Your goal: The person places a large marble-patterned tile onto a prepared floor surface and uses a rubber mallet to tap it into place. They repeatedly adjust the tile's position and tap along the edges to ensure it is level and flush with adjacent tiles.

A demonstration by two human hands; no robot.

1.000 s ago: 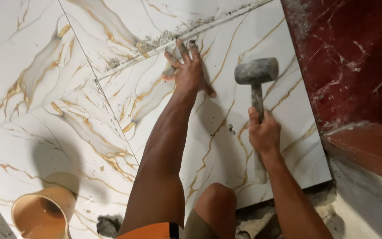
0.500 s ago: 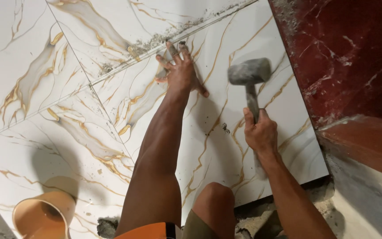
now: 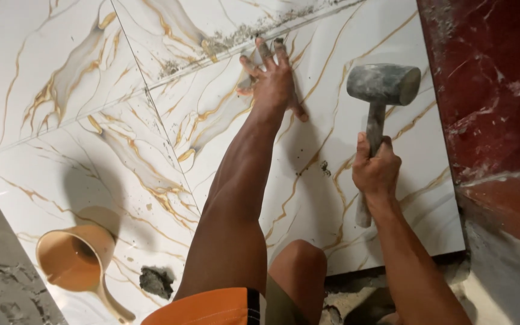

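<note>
My left hand spread flat, fingers pressing the white gold-veined floor tile near its gritty top joint, my right hand fisted around a rubber mallet handle, head raised above the same tile, orange scoop lower left

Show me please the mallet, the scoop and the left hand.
mallet (image 3: 384, 83), head view, on its grey head.
scoop (image 3: 70, 259), head view, on its orange bowl.
left hand (image 3: 272, 81), head view, on its back.

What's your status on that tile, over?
Left hand flat on the white marble-look tile, fingertips at the gritty joint. Right hand grips the rubber mallet, head raised. Orange scoop sits apart, lower left.
</note>
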